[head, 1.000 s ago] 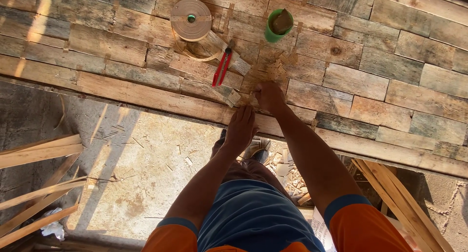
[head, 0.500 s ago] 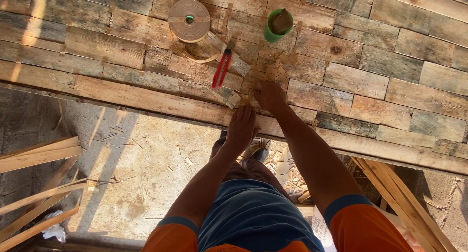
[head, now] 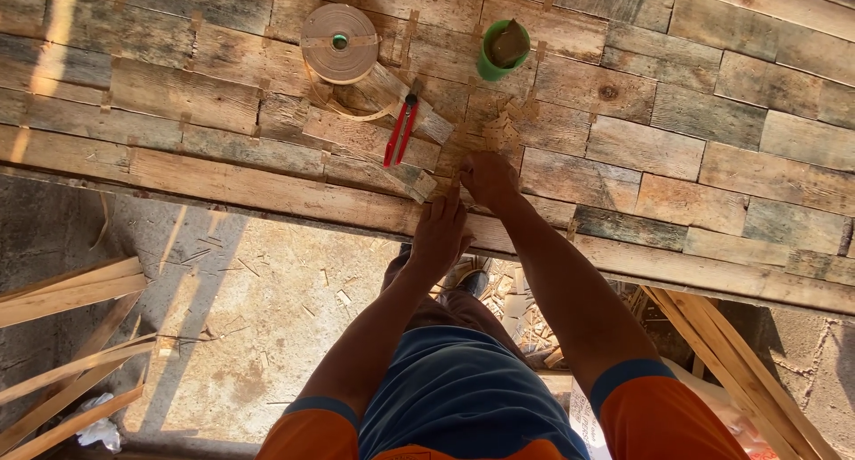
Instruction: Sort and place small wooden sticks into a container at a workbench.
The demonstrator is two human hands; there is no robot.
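Observation:
My left hand lies flat on the long front board of a panel of weathered wood pieces, fingers together and pointing away from me. My right hand rests just beyond it on the panel, fingers curled down over a small stack of thin wood strips; whether it grips one I cannot tell. Red-handled pliers lie a hand's width to the left of my right hand. A roll of tan tape lies farther back on the left.
A green cup with something brown in it stands at the back of the panel. Loose wooden slats lean at the lower left and lower right. Wood chips litter the concrete floor under the panel's edge.
Both hands stay where they were on the panel. The view has shifted very slightly; nothing on the panel has moved.

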